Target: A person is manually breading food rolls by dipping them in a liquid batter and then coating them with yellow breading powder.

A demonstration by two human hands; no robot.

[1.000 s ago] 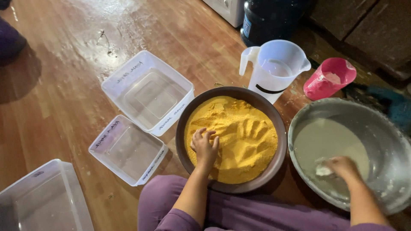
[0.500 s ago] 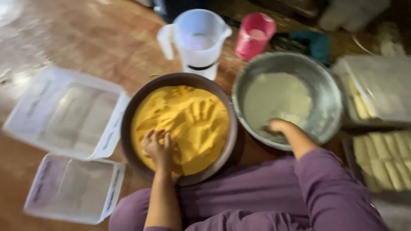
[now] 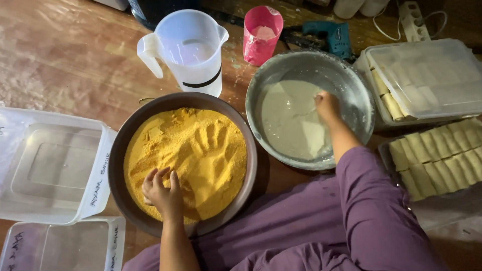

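My left hand point(image 3: 161, 191) rests flat, fingers spread, on yellow crumbs point(image 3: 191, 155) in a dark round bowl point(image 3: 118, 150); a handprint is pressed into the crumbs beyond it. My right hand point(image 3: 327, 106) dips into pale batter point(image 3: 291, 118) at the far side of a metal bowl point(image 3: 357, 85). Its fingers curl down into the batter, so whether they grip anything is hidden. A purple sleeve covers my right forearm.
A white measuring jug point(image 3: 188, 50) and a pink cup point(image 3: 261, 34) stand behind the bowls. Clear plastic containers point(image 3: 50, 165) lie at left. At right, a lidded box point(image 3: 427, 80) and an open tray point(image 3: 442, 155) hold several pale rolls. A teal tool point(image 3: 331, 37) lies beyond.
The view has swung right, bringing the boxes of rolls into sight. My right hand has moved from the near side of the batter to its far side. My left hand stays in the crumbs.
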